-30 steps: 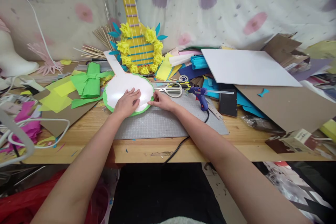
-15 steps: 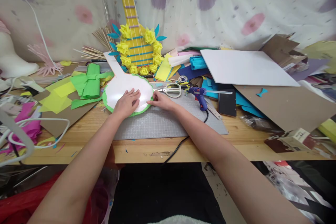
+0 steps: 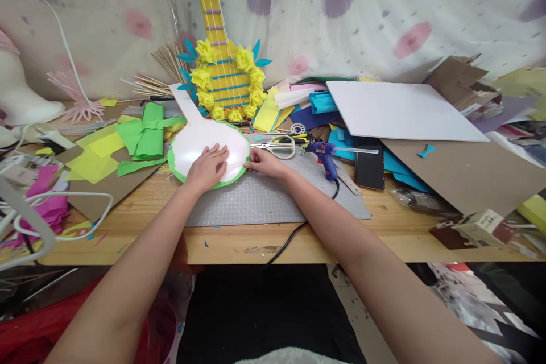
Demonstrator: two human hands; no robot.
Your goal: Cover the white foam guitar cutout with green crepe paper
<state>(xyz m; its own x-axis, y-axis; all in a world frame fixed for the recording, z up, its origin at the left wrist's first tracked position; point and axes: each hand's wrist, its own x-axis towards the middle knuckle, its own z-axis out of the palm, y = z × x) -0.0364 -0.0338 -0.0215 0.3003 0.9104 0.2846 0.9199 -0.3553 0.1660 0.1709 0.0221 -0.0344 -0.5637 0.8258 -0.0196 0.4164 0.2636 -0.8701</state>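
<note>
A white guitar-shaped board (image 3: 191, 145) with a narrow neck lies on the grey cutting mat (image 3: 239, 205), its rounded body rimmed with green crepe paper (image 3: 172, 166). My left hand (image 3: 208, 166) rests flat on the body, fingers spread. At the body's right edge, my right hand (image 3: 264, 162) pinches the green rim between thumb and fingers. White-handled scissors (image 3: 284, 148) lie just beyond the right hand. A blue glue gun (image 3: 325, 158) with a clear glue stick sits to their right.
Behind stands a yellow paper guitar (image 3: 230, 85) with yellow flowers. Left are a green crepe roll (image 3: 150, 131), yellow sheets (image 3: 91, 162) and white cables (image 3: 81, 194). A black phone (image 3: 369, 164), white board (image 3: 401, 108) and brown cardboard (image 3: 478, 168) lie right. A black cord (image 3: 284, 247) crosses the table's front edge.
My right fingers have shifted very slightly along the green rim. My left hand stays flat on the board, and the whole view has moved a touch.
</note>
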